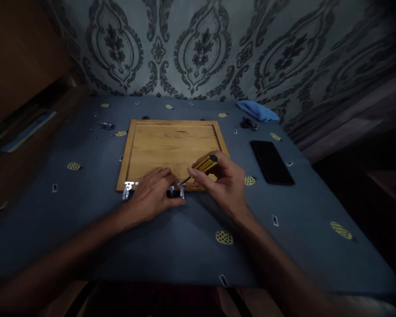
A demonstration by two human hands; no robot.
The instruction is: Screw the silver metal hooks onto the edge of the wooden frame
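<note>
Bare forearms (102,233) reach in from the near side of the wooden panel (174,145), which lies on the patterned tabletop (95,246). At the panel's near edge, the right hand (229,182) has its grip clamped on a yellow-and-black screwdriver (203,165), slanting down toward a shiny metal fitting (182,191). The left hand (152,192) rests over that edge; whether its grip is clamped on anything, I cannot tell. Another metal fitting (127,189) sits at the panel's near left corner. Right of the panel lies a flat black device (272,163); right of its far corner, a blue cloth (257,110).
</note>
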